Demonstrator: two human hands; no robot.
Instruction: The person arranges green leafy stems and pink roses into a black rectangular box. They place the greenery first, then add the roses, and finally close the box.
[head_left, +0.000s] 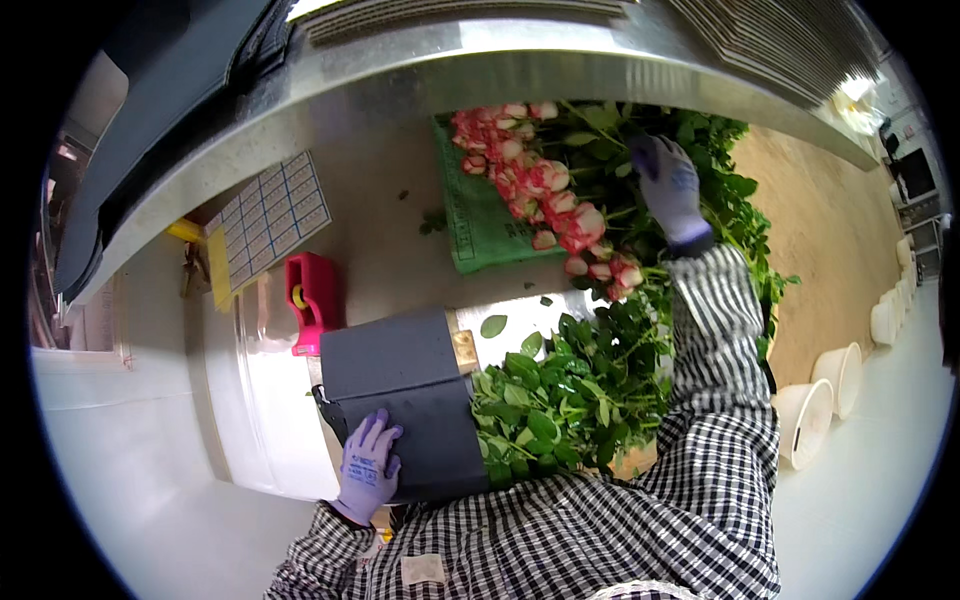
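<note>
My left hand, in a light purple glove, lies with fingers apart on a folded dark cardboard wrap. Leafy green stems stick out of the wrap's right side; whatever is inside it is hidden. Farther off, my right hand, in a matching glove, reaches among the stems of a pile of red-and-white roses. Its fingertips are partly hidden by leaves, so whether it grips a stem is unclear. The rose heads point left, some over a green printed bag.
A red tape dispenser and a sheet of labels are on the left. Beside the wrap sits a wooden block. A metal shelf with stacked cardboard crosses above the table. White buckets stand on the floor at right.
</note>
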